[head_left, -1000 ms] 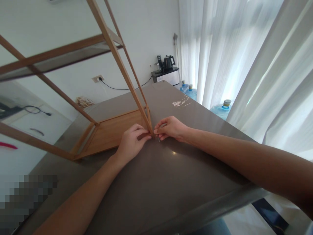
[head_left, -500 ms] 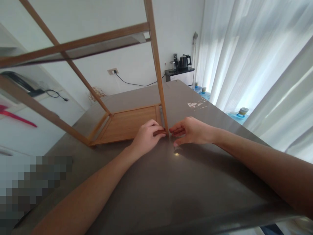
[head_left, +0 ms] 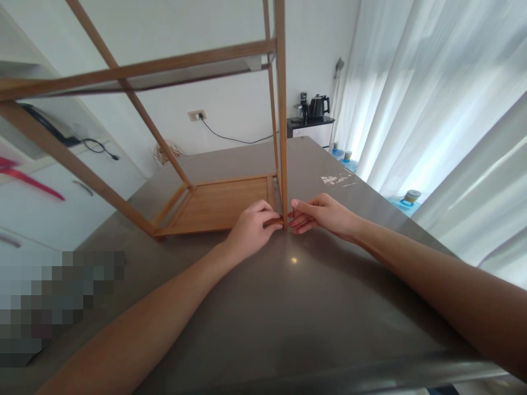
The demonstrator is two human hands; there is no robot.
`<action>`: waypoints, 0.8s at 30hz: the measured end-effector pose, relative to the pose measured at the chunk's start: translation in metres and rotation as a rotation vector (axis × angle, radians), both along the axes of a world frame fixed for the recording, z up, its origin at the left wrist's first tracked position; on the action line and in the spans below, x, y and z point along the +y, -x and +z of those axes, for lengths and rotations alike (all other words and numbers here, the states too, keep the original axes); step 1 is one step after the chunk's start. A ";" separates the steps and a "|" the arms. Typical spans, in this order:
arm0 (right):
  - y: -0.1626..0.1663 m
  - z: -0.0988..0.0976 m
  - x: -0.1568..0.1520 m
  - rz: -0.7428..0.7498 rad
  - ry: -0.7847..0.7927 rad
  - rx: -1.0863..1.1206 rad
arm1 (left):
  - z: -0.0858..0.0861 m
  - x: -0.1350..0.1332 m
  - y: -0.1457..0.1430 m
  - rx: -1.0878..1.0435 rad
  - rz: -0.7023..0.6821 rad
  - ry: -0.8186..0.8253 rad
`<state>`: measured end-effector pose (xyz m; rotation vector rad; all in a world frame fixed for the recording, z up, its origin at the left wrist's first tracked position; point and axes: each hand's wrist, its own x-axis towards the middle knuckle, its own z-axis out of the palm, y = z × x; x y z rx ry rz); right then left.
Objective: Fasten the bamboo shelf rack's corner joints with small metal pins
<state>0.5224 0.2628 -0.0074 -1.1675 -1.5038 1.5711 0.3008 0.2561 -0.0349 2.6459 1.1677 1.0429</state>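
Note:
A wooden shelf rack (head_left: 282, 137) stands on the table, its slatless bottom board (head_left: 226, 202) low at the left of my hands. My left hand (head_left: 253, 227) is closed on the rack's bottom rail beside the near right post, thumb below and fingers over the top. My right hand (head_left: 319, 215) is just right of that post's foot. Its thumb and fingers pinch a small thin dark piece (head_left: 293, 212), too small to name surely. The fingertips are close to the post; whether the piece touches it I cannot tell.
The grey table (head_left: 247, 307) has a scuffed pale patch (head_left: 335, 179) at the right. Behind are a black kettle (head_left: 318, 106), a wall socket (head_left: 197, 114) with a cord, water jugs (head_left: 405, 203) and white curtains (head_left: 432, 99). A pixelated patch covers the lower left.
My right thumb has swung from below the fingers to above them, turning the thin piece up toward the post. My left hand keeps its hold. The view has shifted slightly.

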 end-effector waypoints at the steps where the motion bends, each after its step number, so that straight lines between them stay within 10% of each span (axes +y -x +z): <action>1: 0.004 0.000 0.002 -0.050 0.039 0.010 | 0.000 0.000 0.000 -0.002 0.000 -0.005; 24: 0.009 -0.013 0.007 -0.071 0.119 0.080 | 0.000 -0.003 -0.004 0.001 0.013 -0.041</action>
